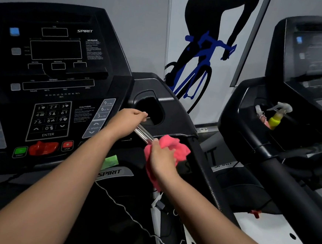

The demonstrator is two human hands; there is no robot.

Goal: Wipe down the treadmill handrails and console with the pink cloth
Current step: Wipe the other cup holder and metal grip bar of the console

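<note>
Dim, even indoor light leaves the black console murky, with soft glare on the chrome bar. Wide-angle distortion curves the edges, and the second treadmill at right looks smeared.

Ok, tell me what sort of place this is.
Most likely a gym or fitness room. A treadmill console marked SPIRIT fills the left of the view, a second treadmill stands to its right, and a cyclist mural shows behind them.
</note>
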